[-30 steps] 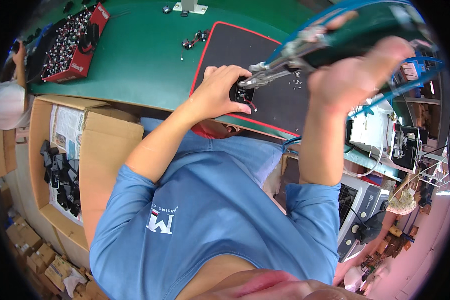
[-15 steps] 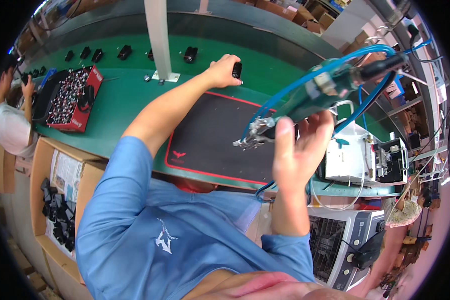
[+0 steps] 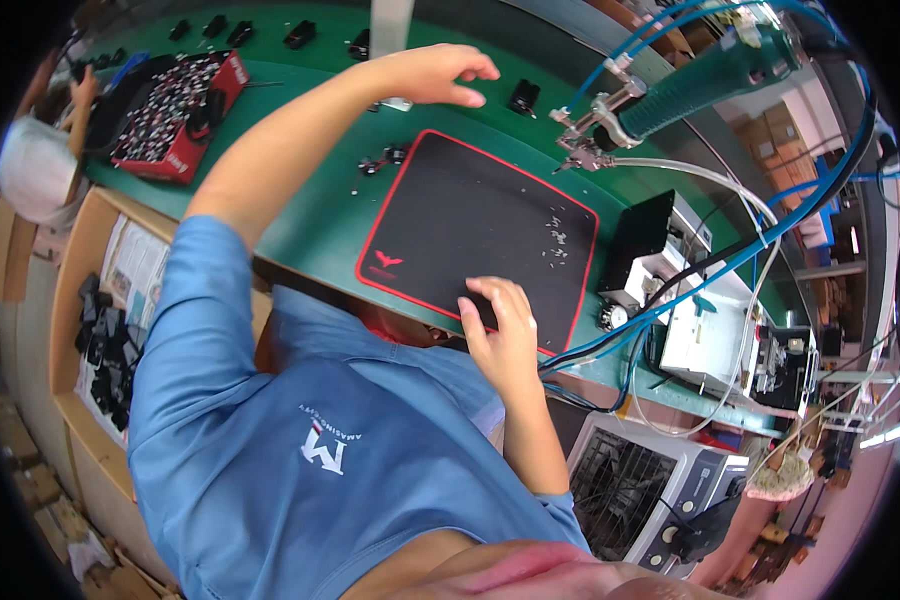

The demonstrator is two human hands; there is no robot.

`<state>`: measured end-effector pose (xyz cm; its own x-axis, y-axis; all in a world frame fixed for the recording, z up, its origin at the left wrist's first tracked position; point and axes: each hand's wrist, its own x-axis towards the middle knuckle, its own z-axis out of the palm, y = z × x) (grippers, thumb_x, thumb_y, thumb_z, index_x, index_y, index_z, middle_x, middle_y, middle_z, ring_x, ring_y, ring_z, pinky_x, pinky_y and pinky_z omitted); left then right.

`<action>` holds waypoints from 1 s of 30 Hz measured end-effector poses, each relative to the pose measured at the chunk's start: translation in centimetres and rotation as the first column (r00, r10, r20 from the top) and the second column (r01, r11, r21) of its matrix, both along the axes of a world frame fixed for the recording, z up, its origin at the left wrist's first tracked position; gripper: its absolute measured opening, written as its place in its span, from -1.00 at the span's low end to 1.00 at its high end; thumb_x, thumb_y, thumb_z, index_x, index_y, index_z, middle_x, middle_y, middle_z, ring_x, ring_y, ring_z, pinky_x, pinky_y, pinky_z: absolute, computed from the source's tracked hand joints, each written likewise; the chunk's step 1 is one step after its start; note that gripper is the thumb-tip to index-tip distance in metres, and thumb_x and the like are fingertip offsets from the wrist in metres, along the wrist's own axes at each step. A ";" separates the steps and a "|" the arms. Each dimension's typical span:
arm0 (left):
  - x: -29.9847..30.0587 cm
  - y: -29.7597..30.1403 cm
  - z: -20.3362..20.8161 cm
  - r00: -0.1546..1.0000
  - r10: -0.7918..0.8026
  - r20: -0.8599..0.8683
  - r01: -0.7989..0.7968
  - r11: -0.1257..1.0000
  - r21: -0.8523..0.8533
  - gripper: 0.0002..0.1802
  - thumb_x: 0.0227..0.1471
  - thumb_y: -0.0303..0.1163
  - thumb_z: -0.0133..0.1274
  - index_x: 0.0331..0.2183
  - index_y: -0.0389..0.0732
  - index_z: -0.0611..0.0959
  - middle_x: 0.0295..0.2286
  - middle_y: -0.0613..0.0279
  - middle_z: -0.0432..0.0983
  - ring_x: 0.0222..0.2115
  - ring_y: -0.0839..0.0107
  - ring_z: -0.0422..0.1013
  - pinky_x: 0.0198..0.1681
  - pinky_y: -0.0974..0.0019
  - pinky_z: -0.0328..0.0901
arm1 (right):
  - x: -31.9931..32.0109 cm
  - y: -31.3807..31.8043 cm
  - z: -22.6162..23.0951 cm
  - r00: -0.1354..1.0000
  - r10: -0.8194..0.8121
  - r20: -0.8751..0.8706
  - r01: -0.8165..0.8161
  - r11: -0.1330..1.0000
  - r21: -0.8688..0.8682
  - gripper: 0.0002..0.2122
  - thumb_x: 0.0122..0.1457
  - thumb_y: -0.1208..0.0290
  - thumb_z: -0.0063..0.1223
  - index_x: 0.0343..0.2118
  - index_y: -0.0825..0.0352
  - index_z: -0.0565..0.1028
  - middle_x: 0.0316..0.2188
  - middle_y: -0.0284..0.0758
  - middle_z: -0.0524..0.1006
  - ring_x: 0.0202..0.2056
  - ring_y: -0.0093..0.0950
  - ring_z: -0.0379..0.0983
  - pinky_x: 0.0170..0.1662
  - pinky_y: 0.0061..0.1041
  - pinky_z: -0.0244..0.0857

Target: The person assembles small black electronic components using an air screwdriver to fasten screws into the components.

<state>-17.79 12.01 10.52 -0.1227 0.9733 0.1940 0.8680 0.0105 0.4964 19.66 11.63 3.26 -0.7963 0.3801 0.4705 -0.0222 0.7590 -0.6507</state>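
Observation:
My left hand (image 3: 438, 76) is stretched out at the far side, above the edge of the green belt. Its fingers are apart with nothing between them. Just right of it, a small black part (image 3: 523, 97) lies on the belt, apart from the fingertips. My right hand (image 3: 505, 335) hovers over the near edge of the black mat (image 3: 450, 215) with a red border, fingers loosely spread and holding nothing. A green air screwdriver (image 3: 710, 85) with a metal head hangs at the upper right, out of both hands. Several tiny pale screws (image 3: 557, 240) are scattered on the mat's right side.
Blue hoses (image 3: 820, 205) loop down on the right beside a white machine (image 3: 715, 340). Small dark parts (image 3: 380, 160) lie left of the mat. Further left stand a red box (image 3: 180, 165) of small pieces and a cardboard box (image 3: 80, 290). A person (image 3: 45, 170) works at far left.
My left hand has let go of the black part, which now lies on the belt. My right hand has left the screwdriver and dropped toward the mat's near edge. The view has shifted.

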 end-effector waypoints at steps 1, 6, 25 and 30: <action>0.5 -4.2 1.2 0.999 -0.021 0.047 0.022 0.999 -0.023 -0.39 0.09 -0.26 0.28 0.14 -0.22 0.52 0.05 0.05 0.49 0.04 0.13 0.46 0.11 0.17 0.36 | -1.4 0.2 0.1 1.000 0.029 0.003 -0.029 1.000 -0.002 -0.77 0.06 0.59 0.28 -0.19 0.39 0.55 -0.21 -0.17 0.60 -0.17 -0.15 0.54 -0.08 -0.26 0.42; 2.8 -25.5 6.7 0.975 0.210 -0.077 -0.224 0.906 -0.358 -0.29 0.07 -0.31 0.28 0.23 -0.19 0.44 0.07 0.07 0.49 -0.01 0.17 0.48 0.08 0.16 0.39 | -10.1 0.9 -0.8 0.988 0.144 0.050 -0.150 0.979 0.140 -0.74 0.06 0.57 0.24 -0.15 0.33 0.55 -0.12 -0.20 0.58 -0.10 -0.12 0.50 -0.03 -0.21 0.41; 15.5 -60.4 -1.5 0.275 0.944 0.181 -0.875 0.324 -0.361 -0.33 0.09 -0.27 0.30 0.18 -0.23 0.48 -0.04 -0.02 0.57 -0.12 0.18 0.54 -0.01 0.19 0.42 | -22.8 0.4 -1.2 0.859 -0.108 0.501 -0.166 0.867 0.471 -0.70 0.16 0.31 0.12 -0.06 0.21 0.66 -0.15 -0.12 0.54 -0.08 -0.11 0.53 -0.01 -0.15 0.43; 8.1 -59.0 -5.9 0.466 0.879 -0.099 -0.851 0.415 -0.323 -0.45 0.08 -0.25 0.27 0.07 -0.27 0.57 -0.12 -0.08 0.58 -0.09 0.02 0.51 0.03 0.08 0.39 | -20.9 1.0 0.2 0.873 -0.024 0.487 -0.168 0.922 0.348 -0.63 0.17 0.39 0.06 0.03 0.36 0.60 -0.12 0.03 0.59 -0.12 -0.08 0.55 0.04 -0.20 0.40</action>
<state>-9.68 -46.98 4.59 -0.9323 0.3413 -0.1194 0.2751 0.8839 0.3782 -1.27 12.60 3.50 -0.9746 0.1882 0.1216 0.1503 0.9515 -0.2686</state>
